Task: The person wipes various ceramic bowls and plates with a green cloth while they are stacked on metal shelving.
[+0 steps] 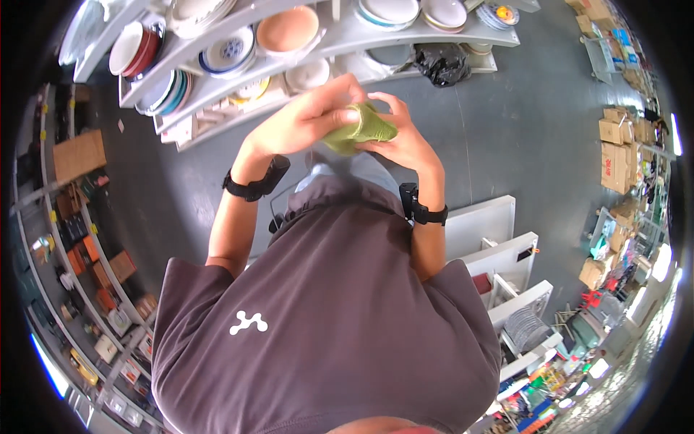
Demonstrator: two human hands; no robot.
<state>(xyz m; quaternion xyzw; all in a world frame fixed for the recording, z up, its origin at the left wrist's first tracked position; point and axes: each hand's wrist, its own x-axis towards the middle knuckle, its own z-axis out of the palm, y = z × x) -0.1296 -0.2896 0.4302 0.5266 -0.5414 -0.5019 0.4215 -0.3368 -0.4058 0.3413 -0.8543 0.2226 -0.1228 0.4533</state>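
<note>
A green cloth (369, 129) is bunched up between my two hands in front of the shelves. My left hand (312, 117) grips its left side, with the thumb lying across the top and the fingers curled over. From the other side my right hand (406, 142) pinches it, thumb below and fingers above. Whether the cloth wraps round something else I cannot tell. Black devices are strapped to both of my wrists.
Ahead stands a white shelf unit (340, 45) with stacked plates and bowls, among them an orange plate (288, 29), and a black plastic bag (442, 64). Racks line the left, cardboard boxes (616, 165) the right. More white shelving (499, 264) is close on my right.
</note>
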